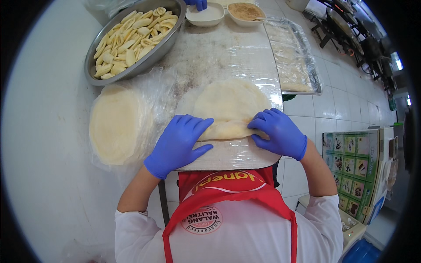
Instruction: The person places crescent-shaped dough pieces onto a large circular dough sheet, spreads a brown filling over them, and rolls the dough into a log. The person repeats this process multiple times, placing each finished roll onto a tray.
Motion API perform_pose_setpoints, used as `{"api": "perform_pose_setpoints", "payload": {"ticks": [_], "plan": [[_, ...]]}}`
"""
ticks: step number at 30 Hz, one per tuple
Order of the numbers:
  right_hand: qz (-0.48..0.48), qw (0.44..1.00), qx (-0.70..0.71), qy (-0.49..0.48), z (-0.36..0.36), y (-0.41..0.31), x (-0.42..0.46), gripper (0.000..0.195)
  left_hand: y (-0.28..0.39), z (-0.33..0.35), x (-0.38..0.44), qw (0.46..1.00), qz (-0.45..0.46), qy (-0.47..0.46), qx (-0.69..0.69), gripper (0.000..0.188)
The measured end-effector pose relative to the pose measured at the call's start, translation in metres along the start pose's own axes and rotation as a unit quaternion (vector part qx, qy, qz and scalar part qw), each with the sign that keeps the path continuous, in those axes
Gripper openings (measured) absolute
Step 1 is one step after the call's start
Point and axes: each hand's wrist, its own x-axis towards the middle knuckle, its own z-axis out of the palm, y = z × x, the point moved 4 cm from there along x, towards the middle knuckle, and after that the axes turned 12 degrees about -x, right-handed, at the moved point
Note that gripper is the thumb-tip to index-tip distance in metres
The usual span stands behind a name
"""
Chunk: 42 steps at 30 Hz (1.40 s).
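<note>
A thin round pastry wrapper (pixel 233 98) lies flat before me, its near edge folded over into a plump roll (pixel 227 130). At the left end of the roll is my left hand (pixel 181 143) in a blue glove, fingers on the dough and thumb held apart near the board. My right hand (pixel 278 131), gloved alike, pinches the right end with its fingertips. Whatever is inside the fold is hidden. To the left, a stack of round wrappers (pixel 113 126) rests on clear plastic.
A steel basin (pixel 131 77) of sliced bananas (pixel 131 39) stands at far left. Beyond the board (pixel 227 157) are a bowl of white contents (pixel 207 20), touched by another person's gloved hand (pixel 198 4), and a bowl of brown sugar-like powder (pixel 246 11). A plastic-covered tray (pixel 292 59) sits right.
</note>
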Motion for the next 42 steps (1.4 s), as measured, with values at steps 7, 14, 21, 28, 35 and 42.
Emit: {"api": "perform_pose_setpoints", "payload": {"ticks": [7, 14, 21, 28, 35, 42], "plan": [[0.026, 0.999, 0.035, -0.015, -0.001, 0.006, 0.002, 0.019, -0.01, 0.001, -0.002, 0.999, 0.024, -0.036, 0.013, 0.035], [0.116, 0.981, 0.142, -0.071, -0.001, 0.024, 0.016, 0.014, -0.023, -0.003, 0.021, 0.995, -0.044, -0.003, -0.088, 0.023], [0.15, 0.982, 0.114, 0.022, 0.012, 0.033, 0.018, 0.012, -0.042, -0.005, 0.029, 0.959, -0.205, 0.028, -0.192, 0.018], [0.031, 0.997, -0.045, 0.059, 0.014, 0.012, 0.011, 0.028, -0.031, 0.001, 0.029, 0.993, -0.061, 0.102, -0.014, 0.017], [0.022, 0.999, -0.043, -0.017, 0.004, 0.006, 0.021, 0.04, -0.019, 0.001, 0.011, 0.995, -0.068, 0.051, -0.049, 0.031], [0.025, 0.981, -0.14, 0.133, -0.023, 0.067, 0.14, 0.061, -0.009, 0.012, 0.003, 0.994, -0.073, 0.072, 0.022, 0.048]]}}
